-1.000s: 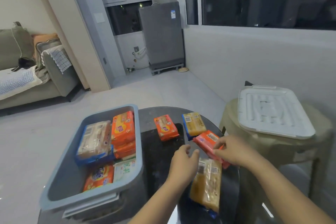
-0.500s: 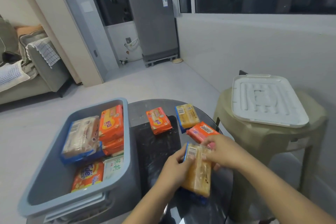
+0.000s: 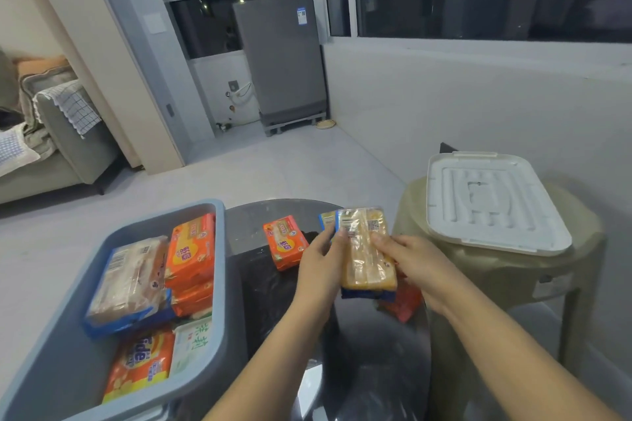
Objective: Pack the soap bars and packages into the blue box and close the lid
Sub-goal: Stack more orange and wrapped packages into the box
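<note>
Both hands hold a long yellow soap package point(image 3: 367, 249) with a blue underside, lifted above the round dark table point(image 3: 273, 212). My left hand point(image 3: 321, 260) grips its left edge and my right hand point(image 3: 413, 260) its right edge. On the table lie an orange soap bar point(image 3: 285, 241), a yellow bar point(image 3: 326, 219) mostly hidden behind the package, and an orange bar point(image 3: 405, 302) under my right hand. The open blue box point(image 3: 219, 284) at left holds a clear multi-pack point(image 3: 131, 280), orange bars point(image 3: 193, 253), a Tide pack point(image 3: 140, 362) and a white-green pack point(image 3: 193, 345). The white lid point(image 3: 492, 202) lies apart.
The lid rests on a beige plastic stool point(image 3: 506, 273) right of the table. A grey appliance point(image 3: 280, 58) stands by the far windows. A sofa point(image 3: 61, 143) sits at the far left. Bare floor lies beyond the table.
The hands took hold of the yellow package near the table's front and lifted it up and forward. The view shifted slightly.
</note>
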{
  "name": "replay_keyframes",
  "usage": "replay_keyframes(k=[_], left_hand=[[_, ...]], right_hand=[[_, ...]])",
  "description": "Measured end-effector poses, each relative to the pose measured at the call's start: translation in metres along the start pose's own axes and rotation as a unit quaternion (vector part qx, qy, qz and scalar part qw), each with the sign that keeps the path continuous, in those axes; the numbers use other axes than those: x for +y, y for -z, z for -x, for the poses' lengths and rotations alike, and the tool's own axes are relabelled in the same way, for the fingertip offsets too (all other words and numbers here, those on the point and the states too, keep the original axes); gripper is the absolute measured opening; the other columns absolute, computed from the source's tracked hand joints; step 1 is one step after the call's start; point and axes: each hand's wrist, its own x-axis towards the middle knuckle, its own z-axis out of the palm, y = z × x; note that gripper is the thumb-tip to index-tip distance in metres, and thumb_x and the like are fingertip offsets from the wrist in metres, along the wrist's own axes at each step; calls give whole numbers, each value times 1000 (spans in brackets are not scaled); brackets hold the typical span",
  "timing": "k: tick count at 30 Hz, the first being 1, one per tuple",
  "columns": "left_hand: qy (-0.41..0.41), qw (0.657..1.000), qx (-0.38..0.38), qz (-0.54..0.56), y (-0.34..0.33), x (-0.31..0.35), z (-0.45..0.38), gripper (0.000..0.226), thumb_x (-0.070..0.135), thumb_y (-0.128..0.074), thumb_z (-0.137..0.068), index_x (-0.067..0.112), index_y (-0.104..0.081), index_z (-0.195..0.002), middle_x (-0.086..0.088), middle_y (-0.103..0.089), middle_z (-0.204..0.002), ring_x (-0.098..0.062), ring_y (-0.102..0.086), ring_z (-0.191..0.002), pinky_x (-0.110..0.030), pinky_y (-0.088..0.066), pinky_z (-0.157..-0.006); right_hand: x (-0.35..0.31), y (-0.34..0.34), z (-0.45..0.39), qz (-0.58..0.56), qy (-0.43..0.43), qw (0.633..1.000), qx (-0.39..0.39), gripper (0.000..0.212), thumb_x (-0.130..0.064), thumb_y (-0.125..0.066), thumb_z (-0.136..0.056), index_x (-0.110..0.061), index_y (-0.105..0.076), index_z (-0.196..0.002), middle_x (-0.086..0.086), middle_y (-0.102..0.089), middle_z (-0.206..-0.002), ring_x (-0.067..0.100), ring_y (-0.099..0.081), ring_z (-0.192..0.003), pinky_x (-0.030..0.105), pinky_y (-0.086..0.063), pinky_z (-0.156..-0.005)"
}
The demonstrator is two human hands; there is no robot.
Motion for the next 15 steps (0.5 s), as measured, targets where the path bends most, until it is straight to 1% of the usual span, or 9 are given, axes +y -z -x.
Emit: replay_keyframes(k=[1, 3, 5, 6, 8, 9, 11, 13, 15], left_hand=[[-10, 999, 17, -48, -3, 0, -11, 23, 35, -47, -96, 27, -68, -99, -1, -74, -97, -17, -71, -89, -39, -58, -81], [-17, 989, 61, -134, -6, 0, -37, 34, 35, -41, -98, 17, -65, -112, -3, -69, -107, -17, -64, -95, -36, -55, -82], [10, 964, 99, -247, -8, -4, -64, 45, 37, -39, -98, 7, -55, -128, -10, -62, -123, -23, -58, -107, -28, -50, -73], [33, 945, 101, -309, -9, -8, -77, 51, 40, -37, -98, 3, -52, -130, -13, -58, -129, -28, -56, -113, -29, -49, -74], [87, 916, 76, -385, -14, -15, -98, 63, 50, -37, -95, -1, -50, -130, -20, -54, -134, -35, -51, -122, -37, -46, -93], [111, 907, 57, -402, -17, -20, -106, 70, 56, -37, -93, -2, -49, -131, -21, -53, -135, -36, -49, -124, -38, -43, -99], [147, 892, 41, -425, -23, -26, -118, 82, 65, -43, -85, 0, -45, -135, -21, -49, -138, -35, -47, -125, -38, -41, -102], [181, 888, 82, -415, -27, -29, -125, 95, 67, -58, -74, 1, -35, -139, -20, -41, -141, -34, -42, -128, -39, -39, -102], [189, 898, 123, -377, -31, -31, -128, 102, 60, -71, -67, 0, -29, -139, -19, -37, -143, -34, -38, -131, -40, -37, -104]], right_hand=[[0, 2, -3, -3, -3, 1000, 31, 31, -41, -60, -87, -13, -70, -95, 3, -75, -81, 16, -69, -70, 27, -51, -61], [1, 8, -7, 12, -12, 997, 79, 26, -39, -59, -87, -15, -68, -90, -1, -71, -77, 11, -66, -64, 22, -44, -50], [4, 13, -13, 22, -16, 994, 106, 22, -38, -58, -88, -17, -64, -85, -3, -68, -77, 10, -63, -66, 22, -42, -49], [4, 15, -16, 23, -15, 994, 110, 21, -38, -57, -88, -19, -62, -82, -3, -66, -77, 10, -62, -67, 22, -42, -49], [5, 17, -21, 20, -10, 994, 111, 20, -38, -55, -89, -22, -60, -78, -4, -66, -76, 10, -61, -66, 21, -41, -48], [5, 18, -24, 18, -7, 994, 110, 20, -38, -55, -89, -23, -60, -77, -5, -66, -75, 9, -62, -65, 20, -41, -47], [5, 20, -29, 24, -3, 994, 107, 19, -40, -54, -90, -25, -59, -79, -7, -65, -75, 7, -61, -64, 18, -40, -46], [6, 23, -32, 28, -5, 994, 107, 19, -40, -54, -90, -23, -60, -86, -6, -65, -78, 7, -61, -65, 17, -40, -46], [7, 28, -35, 18, -9, 995, 102, 20, -39, -55, -89, -20, -62, -91, -5, -67, -79, 7, -63, -65, 15, -41, -43]])
